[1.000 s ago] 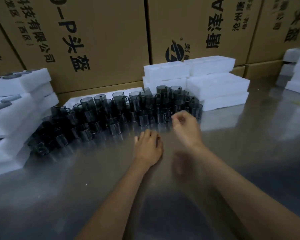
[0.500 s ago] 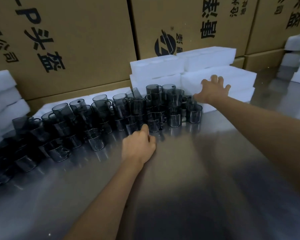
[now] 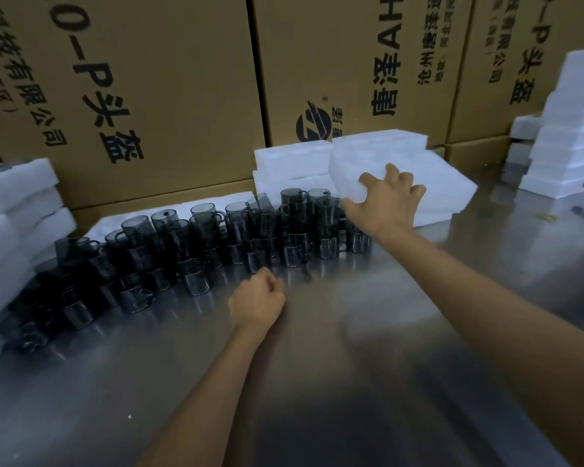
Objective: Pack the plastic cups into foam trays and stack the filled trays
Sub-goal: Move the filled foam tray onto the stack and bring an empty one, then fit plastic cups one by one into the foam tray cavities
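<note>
Dozens of smoky plastic cups [image 3: 216,244] stand crowded along the back of the steel table [image 3: 351,382] in the head view. My right hand [image 3: 390,203] grips the near edge of a white foam tray [image 3: 361,160] atop the stack behind them, fingers spread over it, thumb under. Foam looks light, soft, easily dented; take hold at the edge. My left hand [image 3: 257,299] rests curled on the table, holding nothing.
</note>
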The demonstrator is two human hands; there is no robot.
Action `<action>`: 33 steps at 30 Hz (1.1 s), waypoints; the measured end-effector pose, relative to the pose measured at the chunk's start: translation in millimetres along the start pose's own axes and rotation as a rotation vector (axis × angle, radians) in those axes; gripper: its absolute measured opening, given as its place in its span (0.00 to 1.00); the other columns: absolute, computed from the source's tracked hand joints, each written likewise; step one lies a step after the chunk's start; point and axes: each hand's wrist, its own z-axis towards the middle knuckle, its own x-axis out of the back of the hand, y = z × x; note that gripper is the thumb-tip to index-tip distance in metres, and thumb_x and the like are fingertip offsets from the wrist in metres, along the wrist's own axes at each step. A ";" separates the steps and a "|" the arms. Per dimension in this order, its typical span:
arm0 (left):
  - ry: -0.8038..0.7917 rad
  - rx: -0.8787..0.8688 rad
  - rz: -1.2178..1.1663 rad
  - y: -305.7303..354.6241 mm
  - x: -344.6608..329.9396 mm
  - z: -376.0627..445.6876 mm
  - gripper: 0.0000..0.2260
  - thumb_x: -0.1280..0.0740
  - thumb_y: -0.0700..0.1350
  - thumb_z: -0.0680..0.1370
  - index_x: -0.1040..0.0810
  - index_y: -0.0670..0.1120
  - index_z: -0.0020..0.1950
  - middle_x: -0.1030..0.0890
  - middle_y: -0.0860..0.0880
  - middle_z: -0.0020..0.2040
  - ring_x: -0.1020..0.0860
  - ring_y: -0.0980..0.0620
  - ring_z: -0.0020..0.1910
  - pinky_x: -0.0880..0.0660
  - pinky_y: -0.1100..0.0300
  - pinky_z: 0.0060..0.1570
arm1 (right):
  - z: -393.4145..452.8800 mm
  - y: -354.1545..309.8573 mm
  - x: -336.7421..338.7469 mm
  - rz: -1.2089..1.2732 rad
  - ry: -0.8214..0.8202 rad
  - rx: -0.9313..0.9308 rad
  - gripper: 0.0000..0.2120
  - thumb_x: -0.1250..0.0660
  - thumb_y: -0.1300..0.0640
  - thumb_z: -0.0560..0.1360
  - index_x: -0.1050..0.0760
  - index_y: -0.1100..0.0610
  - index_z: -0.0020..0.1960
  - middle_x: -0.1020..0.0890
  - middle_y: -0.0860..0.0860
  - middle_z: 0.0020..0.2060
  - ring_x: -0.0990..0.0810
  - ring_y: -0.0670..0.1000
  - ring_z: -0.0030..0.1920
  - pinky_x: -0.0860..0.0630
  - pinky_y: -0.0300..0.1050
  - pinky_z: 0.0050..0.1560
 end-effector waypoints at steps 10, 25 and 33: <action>0.226 0.365 -1.113 -28.7 45.0 -76.7 0.08 0.39 0.46 0.82 0.22 0.47 0.54 0.19 0.46 0.48 0.22 0.45 0.50 0.24 0.46 0.53 | -188.6 -83.1 27.2 0.125 -0.261 0.385 0.25 0.37 0.39 0.73 0.25 0.52 0.65 0.40 0.54 0.78 0.53 0.56 0.79 0.66 0.60 0.72; 0.106 0.382 -1.254 -55.2 82.8 -121.1 0.20 0.30 0.36 0.76 0.22 0.50 0.66 0.21 0.48 0.64 0.22 0.50 0.63 0.25 0.53 0.64 | -258.9 -100.9 50.2 0.268 -0.467 0.615 0.22 0.41 0.36 0.76 0.28 0.53 0.55 0.24 0.48 0.53 0.31 0.53 0.56 0.42 0.54 0.63; 0.193 0.335 -1.212 -64.4 82.6 -111.4 0.15 0.33 0.33 0.76 0.20 0.43 0.60 0.18 0.50 0.47 0.19 0.60 0.39 0.23 0.67 0.38 | -172.5 -93.3 30.4 0.628 -0.539 0.244 0.04 0.33 0.49 0.77 0.27 0.48 0.49 0.20 0.43 0.50 0.23 0.51 0.58 0.32 0.55 0.65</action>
